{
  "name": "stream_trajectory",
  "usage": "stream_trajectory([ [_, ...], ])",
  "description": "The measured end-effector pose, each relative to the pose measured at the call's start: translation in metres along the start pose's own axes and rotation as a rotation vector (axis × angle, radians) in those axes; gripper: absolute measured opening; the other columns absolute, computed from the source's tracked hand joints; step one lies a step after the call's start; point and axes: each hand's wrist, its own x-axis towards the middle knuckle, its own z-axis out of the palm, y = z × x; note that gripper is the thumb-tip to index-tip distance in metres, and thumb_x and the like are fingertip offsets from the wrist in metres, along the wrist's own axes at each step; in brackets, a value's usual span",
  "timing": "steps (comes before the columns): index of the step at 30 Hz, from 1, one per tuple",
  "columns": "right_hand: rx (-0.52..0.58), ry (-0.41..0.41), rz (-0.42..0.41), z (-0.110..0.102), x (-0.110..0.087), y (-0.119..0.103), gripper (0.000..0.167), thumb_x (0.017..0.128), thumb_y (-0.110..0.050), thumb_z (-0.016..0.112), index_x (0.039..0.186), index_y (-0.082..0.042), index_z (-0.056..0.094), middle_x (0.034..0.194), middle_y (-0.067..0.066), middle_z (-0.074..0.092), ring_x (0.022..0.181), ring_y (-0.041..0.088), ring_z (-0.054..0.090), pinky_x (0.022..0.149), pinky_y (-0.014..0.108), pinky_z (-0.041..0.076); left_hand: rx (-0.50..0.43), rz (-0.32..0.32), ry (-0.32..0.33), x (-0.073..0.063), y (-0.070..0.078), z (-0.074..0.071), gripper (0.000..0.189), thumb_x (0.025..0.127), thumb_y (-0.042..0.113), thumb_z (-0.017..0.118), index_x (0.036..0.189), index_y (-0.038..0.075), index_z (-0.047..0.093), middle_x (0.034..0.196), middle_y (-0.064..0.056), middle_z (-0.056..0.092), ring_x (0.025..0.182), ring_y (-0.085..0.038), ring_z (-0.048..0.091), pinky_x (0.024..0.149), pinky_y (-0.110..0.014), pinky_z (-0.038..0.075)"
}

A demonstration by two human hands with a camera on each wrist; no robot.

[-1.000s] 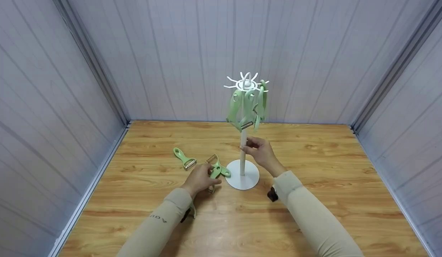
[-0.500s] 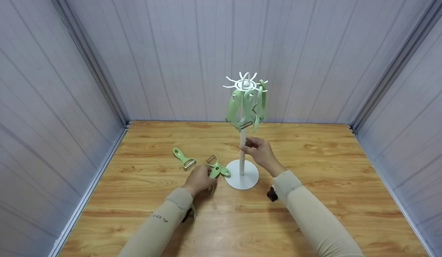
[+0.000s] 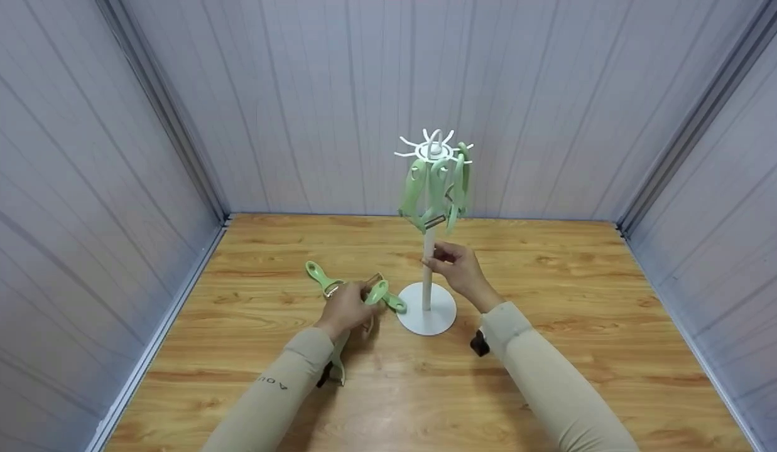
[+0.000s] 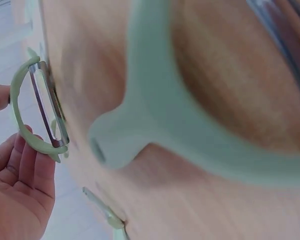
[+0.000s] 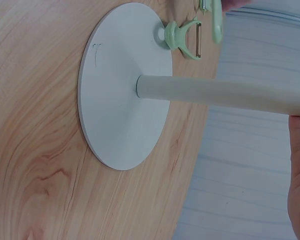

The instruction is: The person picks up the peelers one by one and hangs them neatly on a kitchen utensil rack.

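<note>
In the head view, my left hand (image 3: 345, 307) grips a green peeler (image 3: 376, 293) by its blade end, the handle pointing up and away. The left wrist view has thumb and fingers on either side of its curved head (image 4: 17, 112). My right hand (image 3: 461, 271) pinches the white pole (image 3: 427, 292) of a round-based hook stand. Several green peelers (image 3: 413, 188) hang from the stand's front and right hooks. Another peeler (image 3: 396, 304) lies with its handle end at the base (image 5: 119, 125); the left hand and held peeler partly cover it.
A green peeler (image 3: 316, 272) lies on the wooden table (image 3: 250, 326) beyond the left hand. One more peeler (image 4: 152, 95) lies under the left wrist, large in the left wrist view. White hooks (image 3: 406, 153) stick out at the stand's top left. Panel walls enclose the table's back and sides.
My left hand has drawn back slightly left, and the peeler in it has tilted up off the table, its handle now raised. The right hand stays on the pole.
</note>
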Motion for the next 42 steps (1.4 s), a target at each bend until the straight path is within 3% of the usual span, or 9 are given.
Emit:
stream_trajectory([
  [3,0.006,0.000,-0.001,0.000,0.000,0.000,0.029,0.099,0.002,0.075,0.127,0.011,0.073,0.095,-0.003,0.075,0.091,0.009,0.069,0.085,0.024,0.065,-0.033,-0.019,0.009,-0.001,0.003,-0.005,0.030,0.097,0.015,0.081,0.123,0.002,0.074,0.103,-0.009,0.076,0.086,-0.019,0.068,0.072,-0.034,0.058],
  [6,0.014,-0.001,-0.004,0.000,0.000,0.001,0.027,0.100,0.001,0.075,0.125,0.012,0.073,0.095,0.000,0.075,0.090,0.008,0.069,0.085,0.025,0.065,-0.060,-0.032,0.019,-0.001,0.006,-0.009,0.033,0.098,0.012,0.078,0.129,0.002,0.073,0.106,-0.010,0.075,0.078,-0.021,0.069,0.060,-0.032,0.054],
  [9,0.017,-0.001,-0.001,0.000,-0.001,0.002,0.027,0.100,0.001,0.074,0.125,0.013,0.074,0.096,0.005,0.076,0.090,0.009,0.070,0.085,0.025,0.065,-0.068,-0.021,0.037,-0.001,0.009,-0.014,0.036,0.097,0.012,0.077,0.132,0.002,0.073,0.109,-0.012,0.074,0.076,-0.021,0.067,0.062,-0.033,0.053],
  [13,0.000,0.000,0.000,0.000,-0.001,0.002,0.027,0.099,0.002,0.075,0.125,0.011,0.074,0.099,0.007,0.077,0.091,0.009,0.070,0.085,0.025,0.065,-0.054,0.007,0.065,0.000,0.012,-0.020,0.040,0.097,0.014,0.079,0.134,0.000,0.072,0.114,-0.012,0.072,0.083,-0.017,0.060,0.077,-0.034,0.053],
  [19,-0.017,0.004,-0.014,0.001,-0.001,0.002,0.029,0.099,0.003,0.076,0.126,0.011,0.074,0.102,0.013,0.078,0.092,0.008,0.070,0.085,0.025,0.065,-0.031,0.046,0.089,0.004,0.018,-0.034,0.045,0.098,0.026,0.082,0.134,0.000,0.072,0.112,-0.012,0.072,0.066,-0.012,0.049,0.061,-0.030,0.044],
  [24,-0.003,0.004,-0.015,0.001,-0.002,0.001,0.029,0.098,0.003,0.076,0.126,0.011,0.074,0.101,0.011,0.078,0.092,0.009,0.071,0.086,0.026,0.065,-0.025,0.075,0.110,0.008,0.028,-0.047,0.043,0.098,0.022,0.081,0.134,0.000,0.072,0.112,-0.013,0.073,0.063,-0.009,0.055,0.057,-0.026,0.046],
  [28,-0.001,-0.003,-0.014,0.000,-0.002,0.000,0.030,0.099,0.002,0.075,0.127,0.012,0.073,0.098,0.004,0.077,0.091,0.009,0.069,0.085,0.025,0.065,-0.048,0.095,0.132,0.010,0.036,-0.057,0.042,0.098,0.018,0.080,0.134,-0.001,0.072,0.111,-0.014,0.072,0.058,-0.010,0.050,0.054,-0.026,0.046],
  [33,-0.005,0.000,-0.004,-0.001,-0.002,0.000,0.031,0.099,0.004,0.075,0.128,0.013,0.072,0.097,0.002,0.076,0.091,0.008,0.069,0.085,0.024,0.064,-0.087,0.110,0.150,0.011,0.045,-0.068,0.043,0.098,0.019,0.079,0.135,-0.001,0.072,0.110,-0.012,0.071,0.063,-0.012,0.061,0.059,-0.027,0.055],
  [42,-0.001,0.003,0.005,-0.001,-0.001,-0.001,0.030,0.099,0.002,0.075,0.127,0.012,0.073,0.101,0.010,0.077,0.092,0.008,0.070,0.086,0.024,0.065,-0.055,0.148,0.210,0.012,0.054,-0.078,0.042,0.096,0.018,0.081,0.133,0.000,0.073,0.109,-0.010,0.073,0.076,-0.016,0.068,0.064,-0.029,0.057],
])
